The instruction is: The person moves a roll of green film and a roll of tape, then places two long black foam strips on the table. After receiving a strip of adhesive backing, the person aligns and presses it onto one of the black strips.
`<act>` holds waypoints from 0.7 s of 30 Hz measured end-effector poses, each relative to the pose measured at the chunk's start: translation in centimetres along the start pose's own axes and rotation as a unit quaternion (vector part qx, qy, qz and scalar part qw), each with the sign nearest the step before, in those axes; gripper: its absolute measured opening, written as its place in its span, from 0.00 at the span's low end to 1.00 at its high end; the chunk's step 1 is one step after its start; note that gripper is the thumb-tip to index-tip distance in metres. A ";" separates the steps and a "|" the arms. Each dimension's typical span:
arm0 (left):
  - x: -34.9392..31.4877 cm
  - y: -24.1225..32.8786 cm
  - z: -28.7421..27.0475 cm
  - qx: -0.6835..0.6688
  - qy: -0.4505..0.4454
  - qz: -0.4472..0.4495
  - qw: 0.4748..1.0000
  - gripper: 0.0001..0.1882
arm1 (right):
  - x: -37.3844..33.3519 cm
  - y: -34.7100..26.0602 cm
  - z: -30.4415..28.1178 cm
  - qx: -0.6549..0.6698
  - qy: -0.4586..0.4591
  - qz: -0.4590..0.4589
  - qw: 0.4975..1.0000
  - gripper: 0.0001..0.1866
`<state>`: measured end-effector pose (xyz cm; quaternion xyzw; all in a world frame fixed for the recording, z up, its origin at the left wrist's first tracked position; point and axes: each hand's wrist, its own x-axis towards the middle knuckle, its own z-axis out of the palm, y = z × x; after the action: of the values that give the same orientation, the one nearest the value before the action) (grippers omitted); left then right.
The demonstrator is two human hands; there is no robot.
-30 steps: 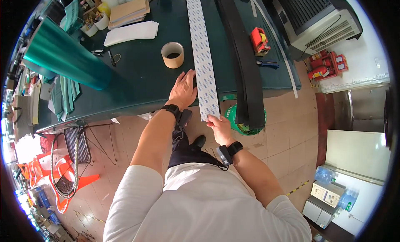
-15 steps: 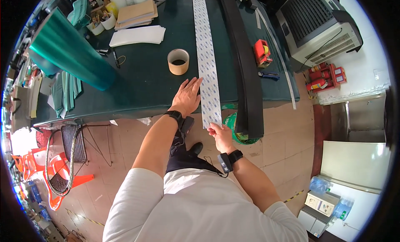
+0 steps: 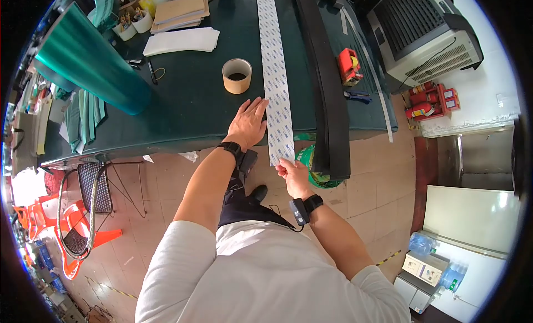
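A long white strip [image 3: 278,95] with a small blue printed pattern runs from the far side of the green-covered table [image 3: 194,109] toward me, its near end hanging past the edge. Pinched at that near end are the fingers of my right hand [image 3: 296,177]. My left hand [image 3: 247,122] lies flat on the table by the front edge, fingers stretched out and fingertips at the strip's left side. Just beyond it stands a roll of tan tape [image 3: 237,76]. Long black strips [image 3: 326,84] lie to the right, also overhanging the edge.
A big teal roll [image 3: 91,62] stands at the left beside folded teal pieces [image 3: 83,118]. White sheets [image 3: 182,42] lie farther back. A red tape dispenser [image 3: 349,66] and blue cutter [image 3: 357,97] are at the right. Under the overhang is a green bag-like container [image 3: 319,176].
The view has shifted slightly. Both hands keep nearly the same places, the left flat by the strip and the right pinching its near end.
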<state>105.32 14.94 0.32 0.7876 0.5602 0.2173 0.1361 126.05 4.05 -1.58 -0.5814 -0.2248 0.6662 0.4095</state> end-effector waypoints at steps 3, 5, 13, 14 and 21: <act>-0.1 0.0 0.1 0.000 0.004 0.004 1.000 0.32 | -0.1 0.2 -0.1 0.011 0.000 0.003 1.000 0.10; -0.1 0.0 0.0 -0.001 0.005 0.002 1.000 0.31 | 0.0 0.2 -0.1 0.011 0.002 0.004 1.000 0.10; 0.0 0.1 -0.1 0.004 0.017 0.021 1.000 0.29 | 0.2 0.7 -0.2 0.032 0.006 0.018 0.999 0.09; 0.0 0.1 -0.1 0.004 0.019 0.024 1.000 0.29 | 0.2 0.7 -0.1 0.035 0.009 0.019 0.999 0.09; 0.0 0.2 0.0 -0.007 0.029 0.021 0.999 0.27 | 0.1 1.0 -0.1 0.037 0.017 0.026 0.999 0.08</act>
<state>105.44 14.90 0.44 0.7914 0.5460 0.2470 0.1207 125.85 3.60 -2.44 -0.5828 -0.1781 0.6745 0.4167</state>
